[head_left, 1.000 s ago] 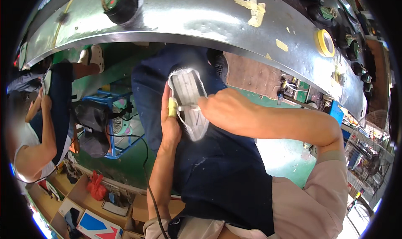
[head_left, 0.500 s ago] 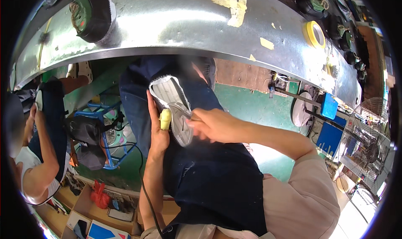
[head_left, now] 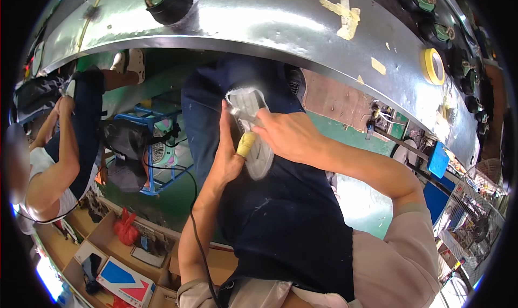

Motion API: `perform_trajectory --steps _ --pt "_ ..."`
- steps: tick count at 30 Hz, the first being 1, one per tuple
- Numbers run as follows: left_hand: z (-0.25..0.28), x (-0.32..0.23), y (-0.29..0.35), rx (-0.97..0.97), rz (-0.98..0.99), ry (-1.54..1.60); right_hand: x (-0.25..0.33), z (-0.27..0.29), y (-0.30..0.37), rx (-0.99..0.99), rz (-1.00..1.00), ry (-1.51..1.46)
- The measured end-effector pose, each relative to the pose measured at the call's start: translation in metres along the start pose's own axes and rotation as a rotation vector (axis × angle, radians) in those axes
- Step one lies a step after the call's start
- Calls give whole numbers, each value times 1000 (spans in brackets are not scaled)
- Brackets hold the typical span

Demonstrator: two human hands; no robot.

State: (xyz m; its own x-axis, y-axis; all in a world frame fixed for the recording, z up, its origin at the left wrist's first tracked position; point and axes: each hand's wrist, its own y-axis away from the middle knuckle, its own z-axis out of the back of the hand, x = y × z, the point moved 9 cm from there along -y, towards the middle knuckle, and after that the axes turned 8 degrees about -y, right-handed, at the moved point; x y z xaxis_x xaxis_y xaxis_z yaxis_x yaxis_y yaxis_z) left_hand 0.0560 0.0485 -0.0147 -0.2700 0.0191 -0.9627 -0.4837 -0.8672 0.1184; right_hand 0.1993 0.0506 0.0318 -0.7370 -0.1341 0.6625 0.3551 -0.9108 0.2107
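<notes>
Left hand [head_left: 229, 161] grasps a pale grey-white, elongated shoe-shaped piece with a fuzzy white rim [head_left: 260, 165]; fingers along its left side, thumb across it. Yellow wrap [head_left: 246, 144] covers that thumb. Piece lies over the navy-clothed lap, below the edge of the shiny metal bench [head_left: 259, 24]. Right hand [head_left: 288, 136] is curled, fingertips at the piece's upper part; a thin pale strip shows near them, cannot tell if they pinch it.

Containers, lower left: tan box divided into compartments [head_left: 101, 229]. One compartment has a knotted red plastic bag [head_left: 125, 229], with a flat whitish slab [head_left: 148, 256] near it. Closer to the lower edge, a flat white carton with blue and red shapes [head_left: 124, 282], dark crumpled item [head_left: 91, 273] just left of it. Brown cardboard surface [head_left: 218, 265] beside the left forearm, contents cannot tell.

Black soft bag [head_left: 125, 140] sits against a blue metal-frame stand [head_left: 152, 186]; contents hidden. On the bench: black rounded object with green face [head_left: 171, 5], yellow tape roll [head_left: 433, 66]. Co-worker seated at left, both hands [head_left: 65, 105] together.
</notes>
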Motion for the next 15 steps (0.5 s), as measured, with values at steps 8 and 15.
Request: perform_trajectory --steps 8,15 --pt "7 10 0 -61 150 271 -9 -23 64 457 -233 -384" --pt "-35 43 61 -136 498 632 -4 -8 74 420 -167 -129"
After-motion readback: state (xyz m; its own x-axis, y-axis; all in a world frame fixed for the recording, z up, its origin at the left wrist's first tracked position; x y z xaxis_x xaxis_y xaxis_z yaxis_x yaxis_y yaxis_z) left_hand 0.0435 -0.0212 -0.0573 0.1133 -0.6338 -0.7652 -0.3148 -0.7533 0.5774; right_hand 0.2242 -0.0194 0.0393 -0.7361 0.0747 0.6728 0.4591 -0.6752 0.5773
